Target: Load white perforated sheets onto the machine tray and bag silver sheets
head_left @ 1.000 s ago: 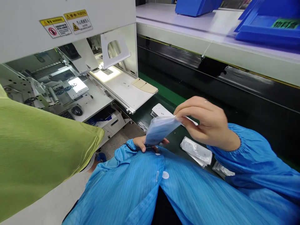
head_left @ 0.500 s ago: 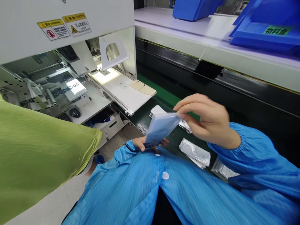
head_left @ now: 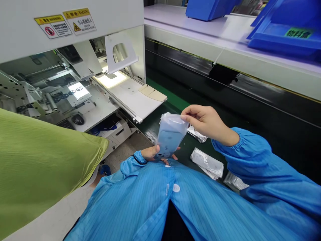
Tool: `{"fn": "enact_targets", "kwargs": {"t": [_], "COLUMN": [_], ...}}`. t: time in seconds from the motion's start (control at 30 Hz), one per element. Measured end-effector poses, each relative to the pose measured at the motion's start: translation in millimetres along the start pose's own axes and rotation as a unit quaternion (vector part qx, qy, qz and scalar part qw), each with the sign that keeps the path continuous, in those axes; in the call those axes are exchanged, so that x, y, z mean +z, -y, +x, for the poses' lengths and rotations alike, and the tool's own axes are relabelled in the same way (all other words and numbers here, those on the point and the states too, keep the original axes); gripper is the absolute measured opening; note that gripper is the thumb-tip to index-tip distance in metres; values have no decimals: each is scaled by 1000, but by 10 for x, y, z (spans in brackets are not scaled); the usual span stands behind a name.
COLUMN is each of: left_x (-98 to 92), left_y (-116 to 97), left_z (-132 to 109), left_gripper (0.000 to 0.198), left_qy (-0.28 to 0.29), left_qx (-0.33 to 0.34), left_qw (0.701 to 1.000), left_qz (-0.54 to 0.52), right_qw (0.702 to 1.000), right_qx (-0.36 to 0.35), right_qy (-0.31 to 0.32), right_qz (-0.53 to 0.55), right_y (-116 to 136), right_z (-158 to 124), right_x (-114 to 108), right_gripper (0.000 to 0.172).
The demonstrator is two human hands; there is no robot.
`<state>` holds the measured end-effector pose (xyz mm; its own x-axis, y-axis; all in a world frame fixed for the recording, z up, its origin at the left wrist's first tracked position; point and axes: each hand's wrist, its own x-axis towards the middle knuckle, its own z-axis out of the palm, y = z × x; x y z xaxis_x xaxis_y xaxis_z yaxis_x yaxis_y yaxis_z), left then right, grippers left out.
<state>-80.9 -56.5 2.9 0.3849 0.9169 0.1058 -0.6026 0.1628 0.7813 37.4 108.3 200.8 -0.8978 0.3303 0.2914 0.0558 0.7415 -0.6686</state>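
Observation:
Just in front of my body, my left hand [head_left: 150, 153] is closed round the lower end of a light-blue phone back panel [head_left: 170, 142]. It has several round dark holes at its lower end and sits in a translucent plastic sleeve [head_left: 174, 121]. My right hand [head_left: 208, 123] pinches the upper right corner of the sleeve between thumb and fingers. The sleeve's upper part stands loose beyond the panel. To the right, a stack of plastic-wrapped flat pieces [head_left: 207, 163] lies on the dark green bench; another stack [head_left: 197, 134] is partly hidden behind the sleeve and my right hand.
At left stands a white machine [head_left: 120, 20] with a white sliding tray [head_left: 136, 100] jutting towards me. A person's yellow-green sleeve [head_left: 50, 167] fills the left edge. Blue bins [head_left: 283, 33] stand on a raised shelf [head_left: 170, 20]. More clear wrapping [head_left: 235, 182] lies by my right sleeve.
The sleeve and panel have tilted so that their flat face points towards me. My right hand has moved left and slightly down, still pinching the sleeve's corner.

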Motion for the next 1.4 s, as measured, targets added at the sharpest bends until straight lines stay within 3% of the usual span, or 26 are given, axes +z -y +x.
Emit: {"fn": "enact_targets", "kwargs": {"t": [0.17,0.3,0.33,0.47,0.57,0.67,0.83,1.07,1.2,1.3,1.4], "left_x": [-3,-52,-71,-157,-224,-298,-448,-674,-799,-877,-943], "left_y": [-14,10,15,2,-42,-93,-174,-268,-288,-281,-275], "left_z": [-78,-181,-220,-416,-577,-725,-893,-969,-997,-1041,-1117], "left_gripper": [94,93,93,91,83,78,83,82,84,86,87], "left_qy": [-36,-69,-86,-140,-173,-209,-236,-238,-229,-231,-241], "left_qx": [2,0,1,7,40,50,38,61,68,72,78], "left_qw": [999,997,996,988,980,973,969,968,970,969,966], "left_qz": [-10,-33,-38,-65,-86,-83,-64,-44,-46,-51,-58], "right_qw": [996,986,986,974,963,954,952,939,951,963,964], "right_qx": [34,96,124,183,207,211,184,178,119,59,50], "right_qy": [-61,-132,-109,-43,-12,10,13,-69,-54,5,52], "right_qz": [60,30,-35,-123,-175,-211,-244,-286,-281,-263,-254], "right_y": [-270,-883,-1080,-1764,-2050,-2203,-2333,-2154,-1832,-1665,-1627], "right_z": [100,194,189,-6,-202,-311,-340,-163,426,1082,1615], "right_x": [150,415,535,1178,1616,1847,1870,1464,1526,1854,2217], "right_gripper": [21,39,42,40,54,53,47,48,49,52,51]}}
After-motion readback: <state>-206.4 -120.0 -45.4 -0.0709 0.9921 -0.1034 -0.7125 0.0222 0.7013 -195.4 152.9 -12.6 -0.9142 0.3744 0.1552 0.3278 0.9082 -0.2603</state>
